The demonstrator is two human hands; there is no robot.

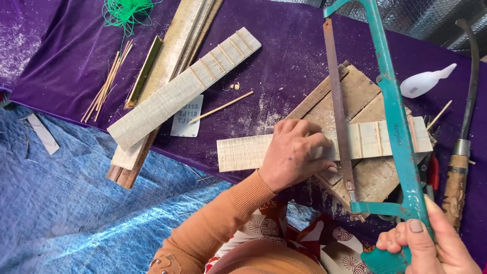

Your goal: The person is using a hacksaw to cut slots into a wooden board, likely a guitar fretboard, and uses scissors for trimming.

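Note:
My left hand [294, 152] presses flat on a pale wooden strip [243, 152] that lies across a rough wooden block [355, 96]. The strip has thin bamboo slivers set crosswise near its right end. My right hand [431, 243] grips the handle of a teal hacksaw [395, 106]. Its rusty blade [337, 101] rests across the strip just right of my left fingers.
A second pale strip [182, 89] with crosswise slivers lies on longer boards at the upper left. Loose bamboo sticks [106, 83], green cord [124, 12], a white glue bottle [423, 81], a wooden-handled tool [459, 167] and sawdust sit on purple cloth [61, 61]. Blue tarp [76, 203] lies below.

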